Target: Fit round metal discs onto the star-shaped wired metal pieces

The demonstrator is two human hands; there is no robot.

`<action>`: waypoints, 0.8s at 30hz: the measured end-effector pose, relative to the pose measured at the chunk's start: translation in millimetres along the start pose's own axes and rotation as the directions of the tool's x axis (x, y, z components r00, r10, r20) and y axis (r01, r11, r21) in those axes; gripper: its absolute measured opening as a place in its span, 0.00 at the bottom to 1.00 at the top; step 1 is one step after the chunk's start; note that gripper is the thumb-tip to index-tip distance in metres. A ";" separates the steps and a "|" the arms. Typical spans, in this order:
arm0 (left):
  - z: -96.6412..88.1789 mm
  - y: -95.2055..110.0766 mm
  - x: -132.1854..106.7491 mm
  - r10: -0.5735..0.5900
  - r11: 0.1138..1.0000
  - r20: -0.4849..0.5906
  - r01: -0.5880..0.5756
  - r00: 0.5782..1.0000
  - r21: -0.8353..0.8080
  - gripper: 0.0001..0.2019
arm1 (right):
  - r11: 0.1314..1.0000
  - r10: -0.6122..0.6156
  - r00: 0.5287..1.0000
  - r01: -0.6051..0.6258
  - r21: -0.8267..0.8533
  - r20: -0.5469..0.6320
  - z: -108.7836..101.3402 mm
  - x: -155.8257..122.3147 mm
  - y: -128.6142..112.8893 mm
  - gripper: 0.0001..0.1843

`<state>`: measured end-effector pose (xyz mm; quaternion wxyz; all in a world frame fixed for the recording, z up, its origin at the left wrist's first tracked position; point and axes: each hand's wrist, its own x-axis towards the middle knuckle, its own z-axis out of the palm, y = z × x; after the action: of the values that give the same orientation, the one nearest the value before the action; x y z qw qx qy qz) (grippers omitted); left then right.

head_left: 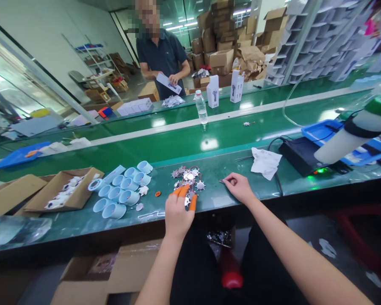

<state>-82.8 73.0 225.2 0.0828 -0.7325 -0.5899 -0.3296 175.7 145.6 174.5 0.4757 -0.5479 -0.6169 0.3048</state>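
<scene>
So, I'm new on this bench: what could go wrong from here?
The left hand, in orange finger cots, sits at the pile of spiked metal discs, whose thin red wires could snag. The small metal piece pinched by the right hand might drop and get lost.

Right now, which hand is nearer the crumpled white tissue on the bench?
Right hand: in front of the tissue and to its left, not touching it. Left hand: much farther left, at the spiky metal discs.

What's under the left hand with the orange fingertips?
The left hand covers part of a heap of spiked metal discs on the green bench; what lies under its palm is hidden.
</scene>
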 end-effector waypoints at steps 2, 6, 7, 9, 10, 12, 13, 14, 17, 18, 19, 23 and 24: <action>5.7 11.5 16.4 0.044 0.995 0.134 -0.055 0.990 0.077 0.20 | 1.000 -0.011 1.000 0.011 0.000 -0.006 0.5 0.6 0.4 0.11; 26.0 29.8 47.1 -0.047 0.977 0.457 -0.055 0.888 0.208 0.18 | 1.000 -0.006 1.000 0.006 0.011 -0.022 0.3 1.2 -1.2 0.10; 30.8 31.7 52.5 -0.083 0.973 0.495 -0.038 0.865 0.229 0.16 | 1.000 -0.005 1.000 0.005 0.011 -0.025 0.1 1.3 -1.9 0.10; 37.6 32.1 59.9 -0.142 0.966 0.523 0.003 0.841 0.258 0.12 | 1.000 -0.002 1.000 0.002 0.012 -0.031 0.2 1.6 -2.9 0.10; 39.4 31.1 62.1 -0.161 0.965 0.524 0.021 0.837 0.263 0.10 | 1.000 -0.001 0.999 0.002 0.014 -0.034 0.3 1.9 -2.9 0.10; 39.9 28.1 65.1 -0.180 0.964 0.530 0.043 0.828 0.261 0.09 | 1.000 -0.006 0.999 0.006 0.019 -0.043 1.0 2.4 -1.9 0.09; 38.8 26.5 66.4 -0.185 0.966 0.530 0.055 0.828 0.251 0.08 | 1.000 -0.009 0.999 0.010 0.022 -0.046 1.3 2.7 -1.1 0.09; 37.0 25.1 67.8 -0.184 0.972 0.520 0.074 0.834 0.225 0.08 | 1.000 -0.013 0.999 0.014 0.024 -0.049 1.7 2.9 -0.1 0.09; 29.7 21.6 74.5 -0.207 0.974 0.416 0.225 0.886 0.005 0.10 | 0.999 -0.016 0.999 0.017 0.029 -0.052 2.2 3.4 2.2 0.08; 27.1 20.6 77.6 -0.237 0.947 0.369 0.299 0.899 -0.118 0.12 | 0.999 -0.014 0.999 0.016 0.031 -0.051 2.2 3.5 2.5 0.08; 24.7 19.7 81.0 -0.274 0.897 0.331 0.364 0.903 -0.250 0.14 | 0.999 -0.012 0.999 0.014 0.034 -0.051 2.1 3.7 2.4 0.08; 14.7 20.8 93.2 -0.330 0.585 0.273 0.422 0.904 -0.692 0.23 | 0.999 -0.005 0.999 0.007 0.039 -0.047 1.4 4.1 -0.4 0.08; 11.4 23.3 94.8 -0.314 0.529 0.252 0.389 0.915 -0.754 0.23 | 0.999 -0.002 0.999 0.004 0.039 -0.047 1.2 4.1 -1.2 0.08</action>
<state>-48.8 148.7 277.7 -0.3424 -0.5717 -0.5207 -0.5337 174.3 149.4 176.2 0.5009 -0.5446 -0.6005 0.3032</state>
